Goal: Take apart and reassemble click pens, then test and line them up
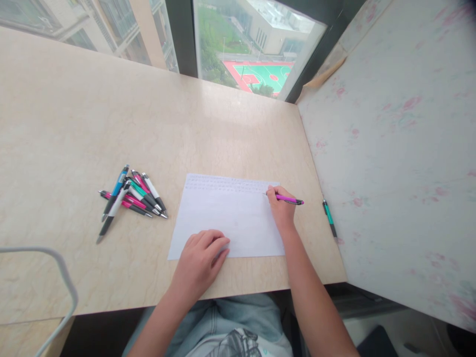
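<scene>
A white sheet of paper (230,218) lies in front of me, with several lines of small handwriting along its top. My right hand (282,208) grips a purple pen (288,199), its tip at the right end of the lowest written line. On the lower left part of the sheet rests my left hand (204,253), palm down, fingers loosely bent and holding nothing. Several pens in blue, white, pink and green, among them a blue pen (118,188), are piled left of the paper.
A green pen (329,218) lies against the flowered wall (394,148) on the right. A white cable (61,267) loops over the table (85,114) at the lower left. Behind the far edge is a window (219,39).
</scene>
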A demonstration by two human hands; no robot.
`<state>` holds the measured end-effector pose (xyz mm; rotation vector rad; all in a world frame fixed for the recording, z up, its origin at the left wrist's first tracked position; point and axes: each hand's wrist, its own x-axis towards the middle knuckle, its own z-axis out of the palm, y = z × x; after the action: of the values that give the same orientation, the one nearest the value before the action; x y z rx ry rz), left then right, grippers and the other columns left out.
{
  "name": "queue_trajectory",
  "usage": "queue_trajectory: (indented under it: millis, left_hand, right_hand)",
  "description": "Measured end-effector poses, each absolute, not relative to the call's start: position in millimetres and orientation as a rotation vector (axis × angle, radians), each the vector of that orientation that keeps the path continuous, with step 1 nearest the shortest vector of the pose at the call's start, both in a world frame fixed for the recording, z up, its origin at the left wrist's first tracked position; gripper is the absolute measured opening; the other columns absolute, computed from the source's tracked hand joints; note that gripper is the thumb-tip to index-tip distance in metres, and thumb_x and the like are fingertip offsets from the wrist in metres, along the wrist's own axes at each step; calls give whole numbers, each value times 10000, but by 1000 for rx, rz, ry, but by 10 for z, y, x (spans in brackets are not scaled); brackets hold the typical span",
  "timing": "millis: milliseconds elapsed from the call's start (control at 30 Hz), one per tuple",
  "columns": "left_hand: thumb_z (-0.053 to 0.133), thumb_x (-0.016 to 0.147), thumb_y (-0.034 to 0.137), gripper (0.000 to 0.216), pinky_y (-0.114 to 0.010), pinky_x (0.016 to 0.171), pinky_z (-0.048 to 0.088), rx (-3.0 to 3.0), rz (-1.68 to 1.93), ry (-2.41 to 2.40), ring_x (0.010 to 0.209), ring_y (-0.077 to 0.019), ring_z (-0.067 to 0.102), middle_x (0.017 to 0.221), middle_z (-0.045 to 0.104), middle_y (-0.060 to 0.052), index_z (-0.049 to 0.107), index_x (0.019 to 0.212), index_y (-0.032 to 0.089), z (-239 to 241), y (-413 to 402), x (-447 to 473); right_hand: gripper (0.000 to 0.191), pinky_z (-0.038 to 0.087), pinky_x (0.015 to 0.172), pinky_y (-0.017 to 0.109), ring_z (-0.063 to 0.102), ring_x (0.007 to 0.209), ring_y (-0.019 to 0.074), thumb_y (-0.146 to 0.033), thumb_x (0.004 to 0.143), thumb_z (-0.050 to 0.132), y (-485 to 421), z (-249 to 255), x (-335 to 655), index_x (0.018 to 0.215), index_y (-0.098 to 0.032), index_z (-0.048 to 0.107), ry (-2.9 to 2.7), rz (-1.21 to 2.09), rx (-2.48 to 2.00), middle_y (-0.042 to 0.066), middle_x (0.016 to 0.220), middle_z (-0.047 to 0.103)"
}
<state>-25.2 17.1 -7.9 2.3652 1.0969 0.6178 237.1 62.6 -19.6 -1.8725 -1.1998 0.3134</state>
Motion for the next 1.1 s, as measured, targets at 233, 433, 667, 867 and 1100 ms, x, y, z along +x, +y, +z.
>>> queue_trajectory:
  millis: [233,433,667,867,1100]
  left_hand:
    - [545,925,222,126,-359,813,462,2371,612,1093,903,-205,610,1021,673,-51,640,1007,234,-75,166,-255]
    - [553,922,211,119,-360,818,453,2364,613,1093,910,-206,602,1021,668,-50,637,1006,226,-75,159,-256]
    - [552,920,209,120,-361,817,453,2369,608,1097,909,-205,605,1026,668,-51,638,1002,225,-84,163,-257]
    - [556,916,211,133,-368,829,458,2360,602,1098,919,-210,604,1038,668,-54,642,1015,234,-93,167,-254]
    - [554,913,205,123,-359,813,464,2352,619,1100,901,-200,609,1014,673,-49,649,989,226,-65,168,-248]
  right_hand:
    - [390,281,512,248,376,511,109,-398,916,491,626,-188,2364,579,-205,450,-1212,282,-1891,-45,538,419]
    - [392,272,512,245,355,511,102,-373,914,490,627,-177,2358,570,-210,397,-1223,262,-1874,-50,536,390]
    - [379,265,509,244,353,508,99,-362,913,489,626,-191,2362,578,-209,399,-1212,261,-1877,-58,532,372]
    - [369,263,509,246,346,501,100,-337,903,472,640,-209,2401,567,-212,386,-1236,226,-1872,-59,522,372]
    - [357,349,489,241,436,462,112,-478,882,530,621,-244,2518,683,-190,598,-850,528,-1673,-54,495,458]
